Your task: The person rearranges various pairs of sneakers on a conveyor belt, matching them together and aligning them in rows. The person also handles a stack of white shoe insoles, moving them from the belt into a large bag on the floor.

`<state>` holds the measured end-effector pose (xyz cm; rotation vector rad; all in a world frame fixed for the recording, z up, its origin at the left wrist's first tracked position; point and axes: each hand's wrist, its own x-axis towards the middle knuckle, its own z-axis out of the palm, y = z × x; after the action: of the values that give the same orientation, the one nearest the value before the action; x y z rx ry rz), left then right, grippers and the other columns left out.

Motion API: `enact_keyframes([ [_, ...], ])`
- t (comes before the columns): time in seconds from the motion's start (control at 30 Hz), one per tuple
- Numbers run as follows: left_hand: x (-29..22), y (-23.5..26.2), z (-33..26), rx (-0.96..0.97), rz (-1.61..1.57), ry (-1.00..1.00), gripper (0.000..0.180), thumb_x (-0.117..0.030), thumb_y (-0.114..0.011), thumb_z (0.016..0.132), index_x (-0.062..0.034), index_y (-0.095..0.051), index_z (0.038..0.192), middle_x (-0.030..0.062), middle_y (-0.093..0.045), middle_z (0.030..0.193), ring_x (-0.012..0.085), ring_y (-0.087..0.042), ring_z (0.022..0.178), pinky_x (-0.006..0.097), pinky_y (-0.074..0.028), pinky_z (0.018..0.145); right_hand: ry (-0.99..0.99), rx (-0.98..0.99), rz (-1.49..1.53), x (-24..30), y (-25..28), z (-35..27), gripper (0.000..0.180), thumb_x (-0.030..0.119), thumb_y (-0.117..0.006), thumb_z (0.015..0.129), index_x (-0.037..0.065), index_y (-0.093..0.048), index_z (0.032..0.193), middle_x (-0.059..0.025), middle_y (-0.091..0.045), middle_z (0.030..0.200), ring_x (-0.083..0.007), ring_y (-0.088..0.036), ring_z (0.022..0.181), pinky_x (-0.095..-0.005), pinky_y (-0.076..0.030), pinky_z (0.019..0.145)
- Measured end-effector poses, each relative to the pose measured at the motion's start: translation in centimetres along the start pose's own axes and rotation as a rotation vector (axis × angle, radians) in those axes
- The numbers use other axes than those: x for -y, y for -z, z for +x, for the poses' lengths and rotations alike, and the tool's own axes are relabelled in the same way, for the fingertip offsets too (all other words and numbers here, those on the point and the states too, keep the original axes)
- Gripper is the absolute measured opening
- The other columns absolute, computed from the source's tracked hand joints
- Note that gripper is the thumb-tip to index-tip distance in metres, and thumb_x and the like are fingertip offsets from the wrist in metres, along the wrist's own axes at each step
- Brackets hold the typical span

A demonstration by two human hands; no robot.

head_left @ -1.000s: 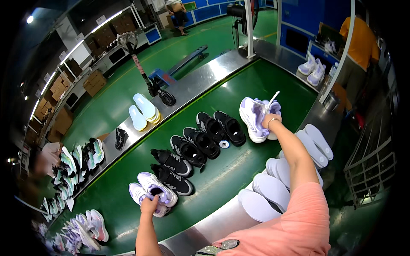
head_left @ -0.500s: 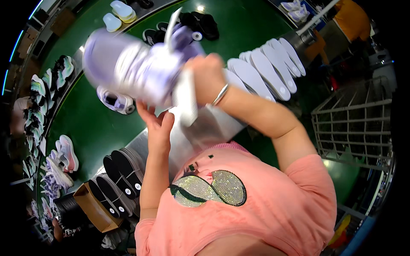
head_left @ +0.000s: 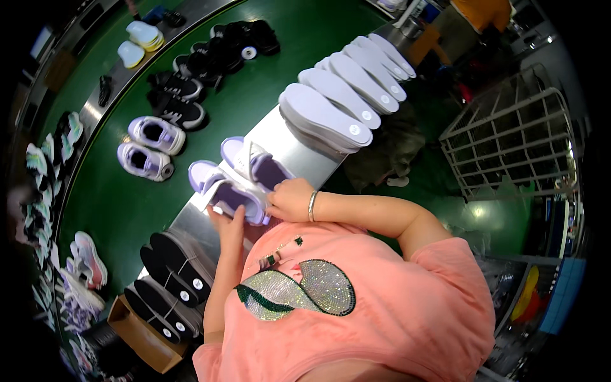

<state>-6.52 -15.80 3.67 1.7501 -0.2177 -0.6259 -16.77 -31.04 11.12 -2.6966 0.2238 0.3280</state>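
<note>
Two lavender and white sneakers lie side by side on a metal ledge in front of me, their openings facing me and their tongues pulled forward. My left hand (head_left: 228, 224) grips the nearer left sneaker (head_left: 210, 179) by its side, thumb at the collar and fingers outside. Bent fingers of my right hand (head_left: 294, 199), with a silver bangle at the wrist, close on the heel edge of that same sneaker. The other sneaker (head_left: 239, 151) rests just beyond, right beside that hand. Part of my right fingertips is hidden.
White insoles (head_left: 324, 118) line the ledge at right; black insoles (head_left: 175, 267) and a cardboard box (head_left: 140, 334) are at lower left. Another lavender pair (head_left: 153, 137) and black shoes (head_left: 181, 95) stand on the green surface. A wire basket (head_left: 509, 140) is at right.
The lavender sneaker that was raised and blurred in my right hand is now down on the ledge beside its mate. Both hands have come lower and closer to me.
</note>
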Motion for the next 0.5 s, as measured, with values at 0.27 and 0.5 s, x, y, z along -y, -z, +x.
enact_keyframes([
  [0.27,-3.2,1.3,4.5,-0.035,-0.038,-0.376,0.029,-0.017,-0.060,0.077,0.0018,-0.051,0.097,0.0044,-0.054,0.089,0.0104,-0.049,0.081,0.021,-0.038,0.070,-0.039,-0.607,0.075,-5.8,2.9,-0.9,0.017,0.023,-0.050,0.073,0.008,-0.059,0.071,-0.0086,-0.057,0.072,-0.0269,-0.053,0.070,-0.0374,-0.043,0.061],
  [0.5,-3.5,2.5,6.4,-0.097,0.004,-0.078,0.030,-0.020,-0.061,0.072,0.0019,-0.056,0.092,0.0086,-0.058,0.081,0.0133,-0.055,0.067,0.023,-0.043,0.058,0.282,-0.574,0.167,-5.3,3.2,-0.3,0.011,0.016,-0.052,0.073,0.006,-0.057,0.076,-0.0066,-0.056,0.075,-0.0247,-0.052,0.071,-0.0359,-0.041,0.065],
])
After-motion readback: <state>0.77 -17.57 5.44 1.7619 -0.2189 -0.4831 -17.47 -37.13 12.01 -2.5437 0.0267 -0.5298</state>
